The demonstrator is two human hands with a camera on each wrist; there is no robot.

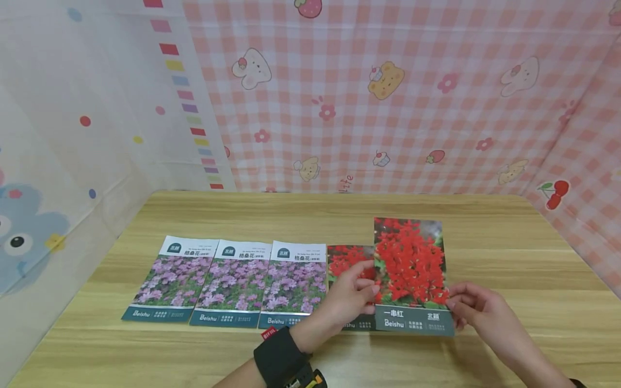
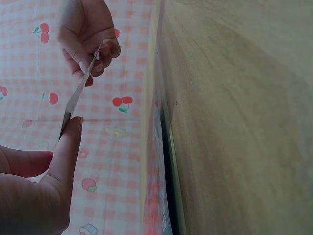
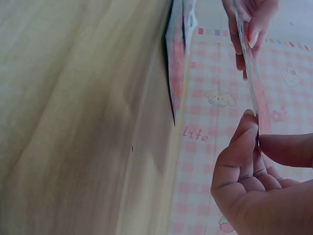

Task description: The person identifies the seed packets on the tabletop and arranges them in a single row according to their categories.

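Both hands hold a seed packet (image 1: 411,264) with red flowers on its front, raised above the table and facing up toward the head camera. My left hand (image 1: 345,297) pinches its left edge between thumb and fingers. At the right edge, my right hand (image 1: 485,313) grips it between thumb and fingertips, as the right wrist view also shows. In both wrist views the packet (image 3: 254,83) appears nearly edge-on. Behind the left hand lies another red-flower packet (image 1: 350,257), partly covered by that hand and the raised packet.
Three purple-flower packets (image 1: 171,280), (image 1: 232,283), (image 1: 296,280) lie in a row to the left on the wooden table (image 1: 495,231). Patterned cloth (image 1: 339,70) hangs behind the table and at its sides. A dark band (image 1: 281,353) wraps the left wrist.
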